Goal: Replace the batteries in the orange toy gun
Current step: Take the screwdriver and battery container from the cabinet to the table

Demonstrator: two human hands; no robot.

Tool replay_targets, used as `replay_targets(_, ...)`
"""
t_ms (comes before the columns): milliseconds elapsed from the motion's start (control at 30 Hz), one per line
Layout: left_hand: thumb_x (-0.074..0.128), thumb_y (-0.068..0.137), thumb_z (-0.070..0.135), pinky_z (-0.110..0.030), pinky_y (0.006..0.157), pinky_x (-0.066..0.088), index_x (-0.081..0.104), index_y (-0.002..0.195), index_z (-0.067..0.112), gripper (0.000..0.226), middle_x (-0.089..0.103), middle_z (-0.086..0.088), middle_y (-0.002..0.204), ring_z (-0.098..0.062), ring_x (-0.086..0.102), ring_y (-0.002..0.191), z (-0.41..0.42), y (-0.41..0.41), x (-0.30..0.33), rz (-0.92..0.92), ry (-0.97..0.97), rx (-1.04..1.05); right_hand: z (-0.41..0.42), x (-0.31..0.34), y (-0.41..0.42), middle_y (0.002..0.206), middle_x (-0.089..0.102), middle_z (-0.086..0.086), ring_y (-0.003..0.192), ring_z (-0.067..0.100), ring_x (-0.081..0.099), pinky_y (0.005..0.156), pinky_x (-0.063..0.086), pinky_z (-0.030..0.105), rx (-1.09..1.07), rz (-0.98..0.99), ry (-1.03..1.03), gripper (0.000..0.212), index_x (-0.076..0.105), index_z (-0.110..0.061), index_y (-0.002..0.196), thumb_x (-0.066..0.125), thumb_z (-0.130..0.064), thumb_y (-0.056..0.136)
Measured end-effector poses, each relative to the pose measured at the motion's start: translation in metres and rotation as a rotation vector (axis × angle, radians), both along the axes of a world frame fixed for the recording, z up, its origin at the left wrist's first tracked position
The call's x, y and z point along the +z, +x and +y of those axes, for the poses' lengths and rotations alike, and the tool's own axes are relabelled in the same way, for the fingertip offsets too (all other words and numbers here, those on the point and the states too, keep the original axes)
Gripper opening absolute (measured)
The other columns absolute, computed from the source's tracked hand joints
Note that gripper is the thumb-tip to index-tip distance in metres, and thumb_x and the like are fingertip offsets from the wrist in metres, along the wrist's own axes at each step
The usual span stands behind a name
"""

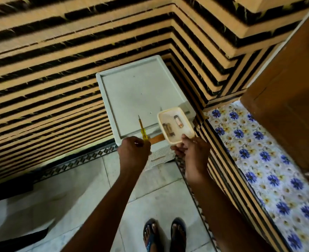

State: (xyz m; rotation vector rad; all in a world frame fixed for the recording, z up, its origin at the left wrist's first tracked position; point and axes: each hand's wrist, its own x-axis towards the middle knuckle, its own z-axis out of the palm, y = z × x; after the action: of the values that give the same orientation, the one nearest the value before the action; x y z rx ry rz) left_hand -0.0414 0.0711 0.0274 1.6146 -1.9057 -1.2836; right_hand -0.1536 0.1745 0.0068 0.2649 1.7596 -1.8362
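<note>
Your left hand (134,149) is curled round a yellow screwdriver (143,130), its tip pointing to 12 o'clock over the white table (132,91). Your right hand (192,151) pinches the near edge of a cream tray (184,132), held at 3 o'clock from the screwdriver. In the tray lie batteries (168,129), blurred. An orange piece (157,138), perhaps the gun, shows between your hands.

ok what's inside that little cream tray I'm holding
Inside the cream tray, held by your right hand, lie what look like batteries: one alone, and two side by side. Your thumb covers part of the near edge. They are too blurred to tell the type.
</note>
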Motion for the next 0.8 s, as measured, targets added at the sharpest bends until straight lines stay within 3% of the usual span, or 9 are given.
replay_targets(67,0.074,0.082,0.018,-0.024,0.061,0.06,0.071,0.064,0.013,0.019,0.071,-0.003,0.056,-0.014,0.072,0.056,-0.026,-0.016,0.003,-0.015,-0.005,0.05,-0.029,0.001,-0.013,0.068,0.073,0.011,0.055,0.021,0.072,0.052,0.058,0.029,0.016,0.005,-0.017,0.014,0.067,0.001,0.105,0.066,-0.01,0.096)
replay_targets(133,0.07,0.077,0.02,-0.031,0.065,0.062,0.073,0.068,0.011,0.013,0.071,-0.007,0.059,-0.023,0.073,0.067,-0.048,-0.03,0.0,-0.056,-0.011,0.071,-0.057,-0.002,-0.027,0.069,0.073,0.013,0.053,0.02,0.071,0.05,0.057,0.027,0.027,-0.002,-0.025,0.018,0.066,0.004,0.108,0.066,-0.011,0.097)
replay_targets(267,0.065,0.073,0.017,-0.015,0.045,0.052,0.07,0.082,0.002,0.018,0.07,-0.01,0.072,-0.018,0.07,0.064,-0.077,-0.047,-0.005,-0.137,-0.027,0.057,-0.106,-0.011,-0.047,0.077,0.072,0.022,0.055,0.025,0.071,0.049,0.058,0.028,0.044,0.007,-0.002,0.023,0.065,0.01,0.108,0.066,-0.01,0.097)
replay_targets(400,0.067,0.078,0.008,-0.036,0.068,0.054,0.056,0.092,0.001,0.018,0.036,0.0,0.077,-0.026,0.055,0.069,-0.085,-0.057,-0.008,-0.179,-0.03,0.048,-0.13,-0.016,-0.057,0.069,0.07,0.016,0.045,0.018,0.069,0.046,0.058,0.026,0.031,0.029,0.024,0.018,0.068,0.009,0.101,0.069,-0.008,0.094)
replay_targets(500,0.069,0.082,0.014,-0.038,0.069,0.054,0.051,0.088,0.006,0.02,0.033,0.002,0.075,-0.029,0.055,0.072,-0.087,-0.058,-0.017,-0.174,-0.07,0.063,-0.134,-0.022,-0.059,0.066,0.069,0.015,0.044,0.017,0.069,0.045,0.055,0.023,0.029,0.021,0.002,0.017,0.07,0.009,0.096,0.072,-0.007,0.093)
replay_targets(667,0.068,0.087,0.021,-0.023,0.048,0.037,0.063,0.088,0.0,0.022,0.05,-0.005,0.071,-0.002,0.036,0.061,-0.091,-0.058,-0.034,-0.137,-0.127,0.085,-0.117,-0.032,-0.057,0.067,0.072,0.015,0.057,0.025,0.075,0.049,0.058,0.026,0.05,0.016,0.011,0.029,0.068,0.004,0.093,0.071,-0.025,0.095)
replay_targets(767,0.066,0.089,0.03,-0.009,0.042,0.034,0.067,0.082,0.0,0.031,0.065,-0.016,0.078,-0.008,0.047,0.057,-0.091,-0.052,-0.038,-0.126,-0.159,0.062,-0.096,-0.036,-0.051,0.075,0.074,0.01,0.067,0.023,0.076,0.06,0.062,0.032,0.101,0.135,0.05,0.03,0.066,0.002,0.104,0.067,-0.028,0.098)
replay_targets(800,0.066,0.089,0.028,-0.005,0.046,0.036,0.068,0.081,0.0,0.029,0.068,-0.017,0.079,-0.012,0.051,0.056,-0.09,-0.049,-0.037,-0.122,-0.195,0.049,-0.087,-0.037,-0.047,0.079,0.074,0.007,0.07,0.02,0.076,0.067,0.064,0.035,0.144,0.229,0.094,0.026,0.065,-0.001,0.106,0.066,-0.026,0.098)
